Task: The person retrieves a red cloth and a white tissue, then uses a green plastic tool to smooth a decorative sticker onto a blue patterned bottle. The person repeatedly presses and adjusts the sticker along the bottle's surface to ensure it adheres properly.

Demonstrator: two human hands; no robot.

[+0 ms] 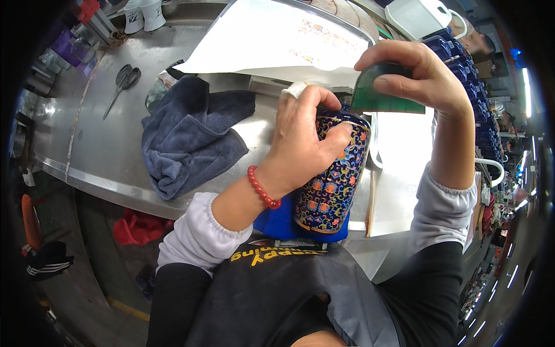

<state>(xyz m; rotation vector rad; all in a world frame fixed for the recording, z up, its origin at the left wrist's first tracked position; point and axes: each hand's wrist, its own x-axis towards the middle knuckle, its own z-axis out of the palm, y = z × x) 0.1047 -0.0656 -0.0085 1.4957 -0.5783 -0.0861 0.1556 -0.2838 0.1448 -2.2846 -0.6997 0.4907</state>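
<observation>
A dark blue vase [332,185] with a colourful flower pattern and gold lines lies tilted, its base toward me, over a blue cloth [272,222]. My left hand [306,136] is wrapped over its upper end, thumb on the patterned side; a white wrap covers one fingertip. My right hand [428,78] pinches a green, half-round, flat scraper [381,92] between thumb and fingers. The scraper's straight edge hangs beside the vase's top end; whether it touches I cannot tell. My left fingers partly hide the vase's neck.
Left of the vase a crumpled grey-blue towel [188,139] lies on the metal table [110,150], with black scissors [124,81] farther left. White sheets with small coloured flower prints [324,40] lie at the back. Several dark blue pieces [462,81] stand at the far right, near a white container [416,17].
</observation>
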